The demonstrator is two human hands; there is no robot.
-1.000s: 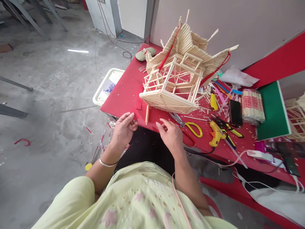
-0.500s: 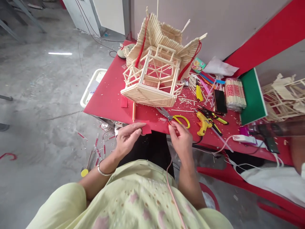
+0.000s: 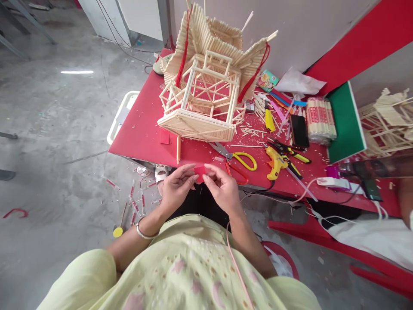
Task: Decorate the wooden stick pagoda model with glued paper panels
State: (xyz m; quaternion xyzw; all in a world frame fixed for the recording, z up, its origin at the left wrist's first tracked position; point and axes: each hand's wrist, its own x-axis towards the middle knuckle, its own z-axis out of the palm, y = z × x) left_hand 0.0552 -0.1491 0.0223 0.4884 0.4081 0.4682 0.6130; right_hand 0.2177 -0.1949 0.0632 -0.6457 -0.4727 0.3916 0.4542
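A small piece of red paper point(image 3: 200, 174) is pinched between my two hands in front of my lap. My left hand point(image 3: 177, 185) is closed on its left side, and my right hand point(image 3: 223, 188) grips the right side with thumb and fingers. Just beyond my right hand lie red-handled scissors point(image 3: 238, 173), partly hidden by that hand. Yellow-handled scissors point(image 3: 245, 160) rest a little further in. Another red paper square point(image 3: 164, 137) and an orange glue-like stick point(image 3: 178, 150) lie near the table's front edge. Behind them stands a pavilion model point(image 3: 206, 86) made of wooden sticks, with red tassels.
The red table point(image 3: 135, 125) also bears a yellow glue gun point(image 3: 275, 163), pliers point(image 3: 293, 157), a phone point(image 3: 299, 131), bundled sticks point(image 3: 320, 120) and loose stick scraps. Cables trail along the front edge. At far right are a second stick model point(image 3: 387, 122) and another person's arm point(image 3: 405, 193).
My right hand has let go of the red-handled scissors, now on the table, and moved left to take hold of the red paper. My left hand has shifted slightly right. The view has tilted slightly.
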